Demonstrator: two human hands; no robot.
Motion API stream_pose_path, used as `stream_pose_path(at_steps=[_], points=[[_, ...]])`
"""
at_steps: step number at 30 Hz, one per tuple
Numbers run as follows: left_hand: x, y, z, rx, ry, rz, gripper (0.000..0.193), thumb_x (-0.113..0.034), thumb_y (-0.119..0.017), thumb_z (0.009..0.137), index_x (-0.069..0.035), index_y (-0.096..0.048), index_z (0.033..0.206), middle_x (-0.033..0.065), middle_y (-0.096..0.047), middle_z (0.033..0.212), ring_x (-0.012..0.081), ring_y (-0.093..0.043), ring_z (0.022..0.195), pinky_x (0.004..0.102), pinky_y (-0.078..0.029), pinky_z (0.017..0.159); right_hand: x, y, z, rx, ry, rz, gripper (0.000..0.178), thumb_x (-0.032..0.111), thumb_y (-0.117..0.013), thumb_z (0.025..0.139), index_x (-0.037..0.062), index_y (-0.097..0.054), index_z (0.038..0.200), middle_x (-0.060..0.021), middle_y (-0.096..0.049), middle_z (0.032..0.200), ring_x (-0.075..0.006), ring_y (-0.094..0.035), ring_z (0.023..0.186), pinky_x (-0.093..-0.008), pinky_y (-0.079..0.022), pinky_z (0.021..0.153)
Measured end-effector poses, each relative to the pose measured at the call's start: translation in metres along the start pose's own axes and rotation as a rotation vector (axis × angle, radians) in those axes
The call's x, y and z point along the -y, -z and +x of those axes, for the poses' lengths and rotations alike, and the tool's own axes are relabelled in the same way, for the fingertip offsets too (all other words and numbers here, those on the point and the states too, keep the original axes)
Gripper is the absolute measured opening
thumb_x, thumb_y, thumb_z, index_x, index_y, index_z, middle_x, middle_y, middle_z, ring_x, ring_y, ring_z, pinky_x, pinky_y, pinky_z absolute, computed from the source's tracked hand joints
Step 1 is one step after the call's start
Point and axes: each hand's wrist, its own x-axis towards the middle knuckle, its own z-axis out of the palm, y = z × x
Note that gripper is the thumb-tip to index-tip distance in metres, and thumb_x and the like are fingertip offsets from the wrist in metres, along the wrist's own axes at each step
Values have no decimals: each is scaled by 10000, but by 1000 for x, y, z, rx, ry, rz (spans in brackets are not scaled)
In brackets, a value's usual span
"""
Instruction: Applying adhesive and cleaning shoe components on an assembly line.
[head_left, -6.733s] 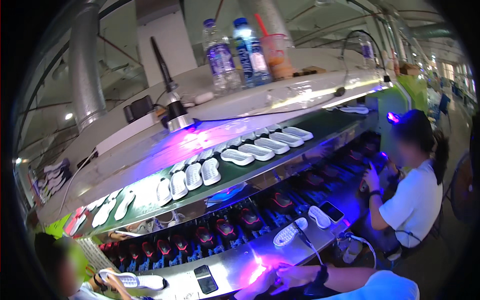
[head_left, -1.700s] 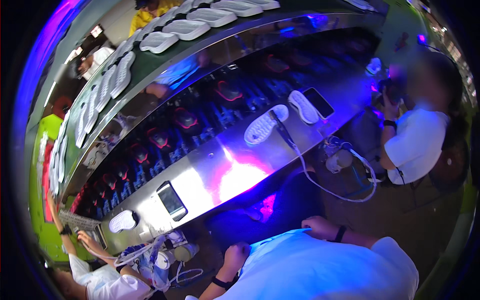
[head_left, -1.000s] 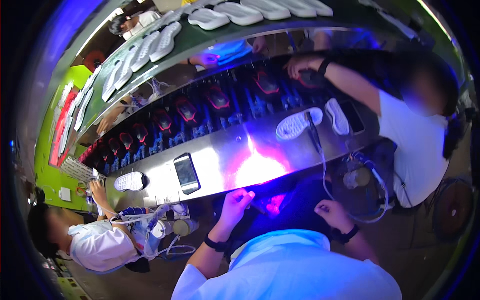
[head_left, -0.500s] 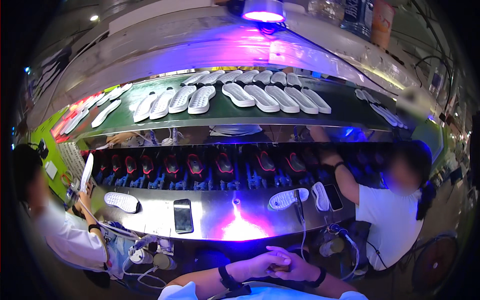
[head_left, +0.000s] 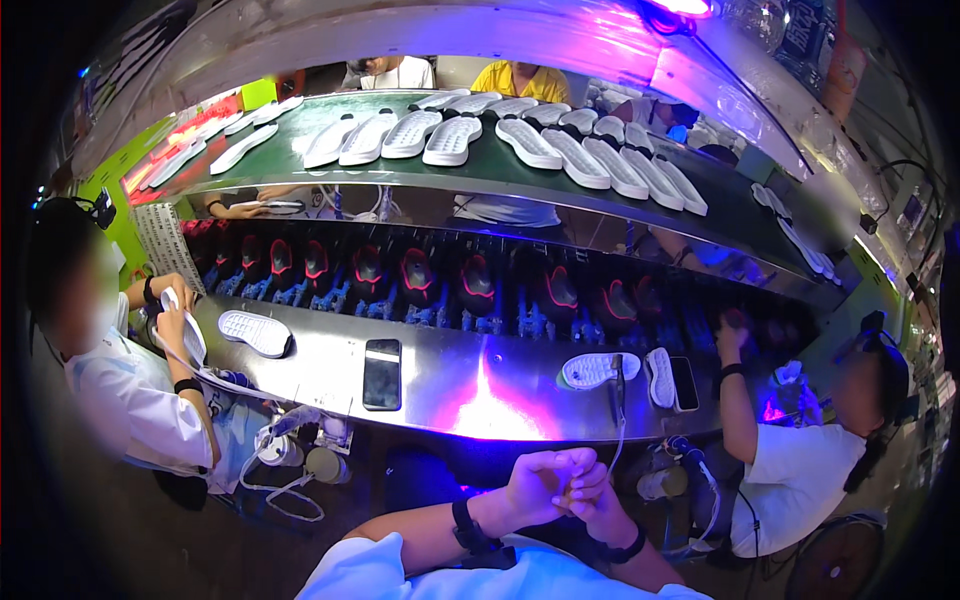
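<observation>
My left hand [head_left: 538, 490] and my right hand [head_left: 594, 488] meet in front of me, below the front edge of the metal bench [head_left: 450, 400]. Their fingers are bent in and press against each other, and no object shows between them. Dark bands circle both wrists. Nearest to them on the bench lies a white shoe sole [head_left: 592, 371], with a thin corded tool [head_left: 619, 372] across its right end. A second white sole [head_left: 660, 378] stands beside a dark phone [head_left: 684, 383]. Farther left are another phone [head_left: 382, 374] and one more white sole [head_left: 255, 333].
Dark shoe uppers with red outlines [head_left: 417, 275] line up on blue holders behind the bench. Above, a green belt [head_left: 290, 150] carries several white soles. A co-worker at left holds a sole [head_left: 192, 330]; another's hand [head_left: 733, 335] reaches to the uppers. Pots with hoses [head_left: 328, 464] hang below.
My hands have risen a little, and their clasp has loosened into fingers pressed together. The whole view has shifted and tilted. The left co-worker's sole is lower; the right co-worker's arm has bent differently.
</observation>
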Motion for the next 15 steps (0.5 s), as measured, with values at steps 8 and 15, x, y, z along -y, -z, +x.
stream_pose_path(at_steps=[8,15], points=[[8,8,4,-18,-40,73,310,-351,-604,871,-81,-459,820,13,-436,722,126,-413,650,241,-344,592,-15,-4,-8,-116,86,-17,186,-35,-658,901,78,-550,1002,-56,-591,1089,-167,-628,998,-352,-532,919],[11,8,5,-102,-52,169,256,-285,-636,850,-80,-484,831,10,-466,695,119,-430,599,245,-356,573,-10,-16,-2,-247,55,45,96,41,-657,910,69,-567,932,-46,-638,941,-170,-647,902,-317,-540,836]])
